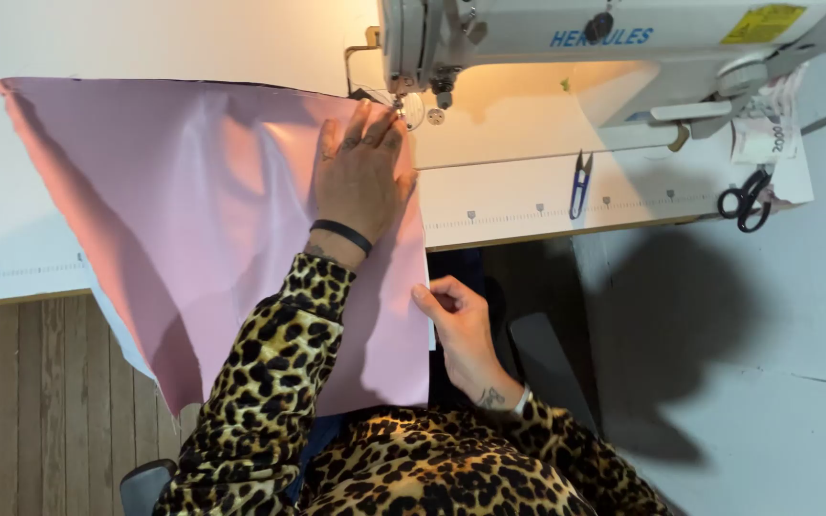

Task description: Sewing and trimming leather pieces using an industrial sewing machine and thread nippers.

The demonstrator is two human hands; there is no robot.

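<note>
Mid-seam feed, I'd say. Left hand point(360, 172) flat, fingers spread, pressing pink fabric point(193, 220) just before the sewing machine point(604, 48) needle. Right hand point(456, 320) pinches the fabric's near edge, toward me. Next: keep edge aligned; needle contact unclear.

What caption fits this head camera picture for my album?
Left hand presses pink fabric flat by the sewing machine needle; right hand pinches its near edge.

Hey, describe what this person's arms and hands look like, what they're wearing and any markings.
Both arms are in long leopard-print sleeves, tan with black spots. The left hand is bare, with a black band at the wrist and small dark tattoos on the fingers. The right hand is bare too, with a small dark tattoo near the wrist.
</note>
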